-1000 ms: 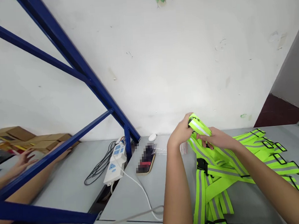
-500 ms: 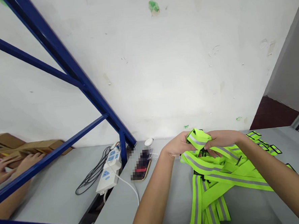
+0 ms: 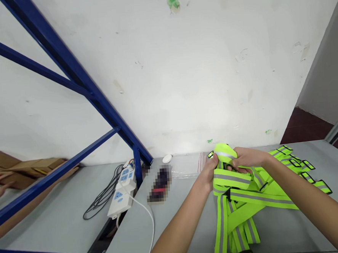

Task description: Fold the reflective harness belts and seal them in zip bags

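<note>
While both grip, strap (image 3: 225,156) bridges hands.

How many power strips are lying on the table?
2. The far power strip lies beside the blue rack post; the near power strip sits just in front of it. Others may be hidden.

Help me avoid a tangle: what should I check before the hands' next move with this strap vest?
1. Grip: left hand and right hand both clasp the folded top of the neon-yellow reflective strap vest: ok.
2. Loose straps lying flat on the grey table: not ok, they cross each other.
3. Black plastic buckle fastened: cannot tell.
4. White power cable apart from the vest: ok.
5. Dark flat phone clear of the straps: ok.
</note>
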### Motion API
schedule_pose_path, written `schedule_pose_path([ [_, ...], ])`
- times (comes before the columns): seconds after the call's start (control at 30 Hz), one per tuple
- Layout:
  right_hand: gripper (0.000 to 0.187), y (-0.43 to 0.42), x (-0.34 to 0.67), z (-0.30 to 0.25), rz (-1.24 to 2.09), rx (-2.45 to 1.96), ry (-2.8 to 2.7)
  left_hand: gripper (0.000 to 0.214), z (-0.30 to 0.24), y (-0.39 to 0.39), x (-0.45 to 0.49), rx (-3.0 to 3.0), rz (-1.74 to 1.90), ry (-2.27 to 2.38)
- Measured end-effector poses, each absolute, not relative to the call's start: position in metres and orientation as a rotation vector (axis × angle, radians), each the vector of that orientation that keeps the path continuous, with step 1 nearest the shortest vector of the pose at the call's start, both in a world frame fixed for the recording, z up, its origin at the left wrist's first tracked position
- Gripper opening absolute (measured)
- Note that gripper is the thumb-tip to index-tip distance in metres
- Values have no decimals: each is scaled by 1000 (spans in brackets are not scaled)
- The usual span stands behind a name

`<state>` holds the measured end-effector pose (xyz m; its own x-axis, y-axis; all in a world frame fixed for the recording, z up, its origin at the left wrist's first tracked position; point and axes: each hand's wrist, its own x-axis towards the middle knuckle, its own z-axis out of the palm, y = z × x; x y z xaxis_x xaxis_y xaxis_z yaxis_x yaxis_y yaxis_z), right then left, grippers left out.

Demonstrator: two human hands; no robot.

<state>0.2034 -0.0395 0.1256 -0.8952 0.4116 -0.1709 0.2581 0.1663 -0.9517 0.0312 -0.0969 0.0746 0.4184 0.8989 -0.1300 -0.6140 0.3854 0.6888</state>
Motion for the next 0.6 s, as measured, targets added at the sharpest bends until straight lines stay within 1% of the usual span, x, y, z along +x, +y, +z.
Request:
schedule_pose_path([
  [0.1,37,-51,201,128,1755,-741,-2287,61,70,-98,28,666,987,554],
  [0.23,31,-64,195,137,1535,-999,-2303,58,73,-94,21,649,893,570],
  [0.4,35,-69,185,138,1285,-1141,-2271,51,78,-96,26,648,996,743],
  [0.53,39,-69,180,135,1245,-1172,-2185,49,85,-101,25,745,1053,845],
  [0.6,39,-70,178,133,1234,-1191,-2177,50,91,-101,18,817,1015,867],
])
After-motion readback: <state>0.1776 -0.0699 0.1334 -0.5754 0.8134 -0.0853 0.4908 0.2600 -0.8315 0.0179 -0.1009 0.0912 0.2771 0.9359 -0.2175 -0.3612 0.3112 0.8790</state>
